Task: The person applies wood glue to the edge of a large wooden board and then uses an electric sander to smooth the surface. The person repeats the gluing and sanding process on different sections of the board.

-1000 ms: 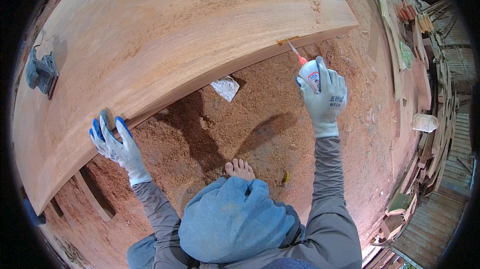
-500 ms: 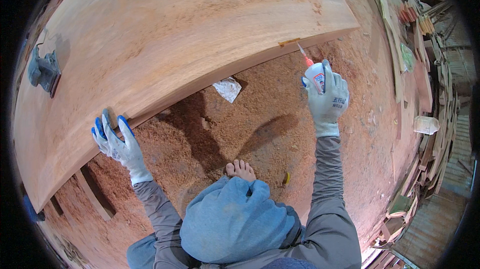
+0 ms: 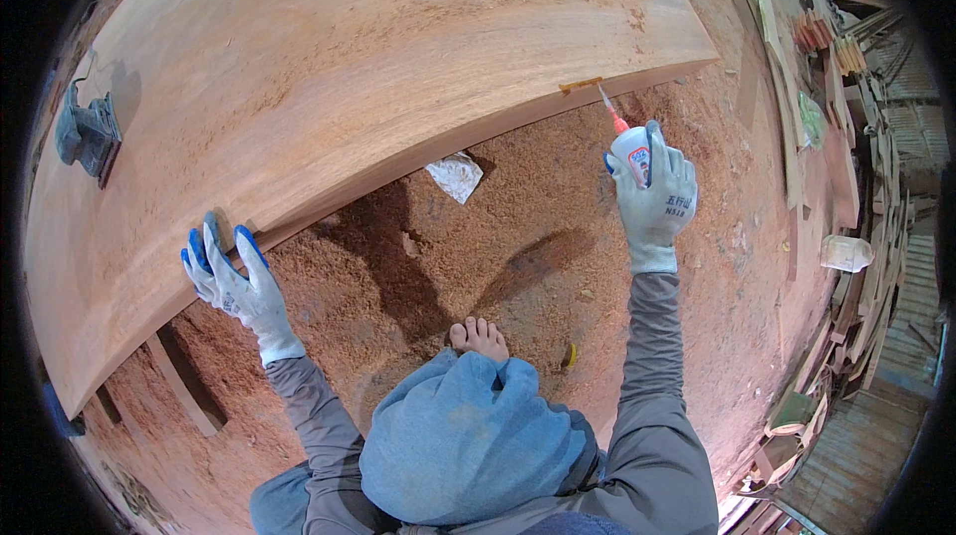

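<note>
A thick wooden slab [image 3: 398, 47] spans the upper left, sprinkled with reddish sawdust. In a white-and-blue work glove, my right hand [image 3: 655, 196] is closed around a white glue bottle [image 3: 631, 148] with a red cap and thin clear nozzle. The nozzle's tip points at the slab's near edge, at the right end of a wet brown streak [image 3: 581, 86]; whether it touches, I cannot tell. My left hand [image 3: 234, 276], gloved alike, rests with fingers spread on the slab's near edge at the left.
A power sander [image 3: 90, 136] stands on the slab's left part. Crumpled silvery foil [image 3: 456, 176] lies on the sawdust-covered ground below the edge. Wood offcuts [image 3: 876, 306] line the right side, near a pale plastic container [image 3: 846, 253]. My bare foot [image 3: 480, 338] is in the middle.
Very little differs. The bottle's nozzle has shifted slightly right along the slab's edge with my right hand. My left hand stays in place.
</note>
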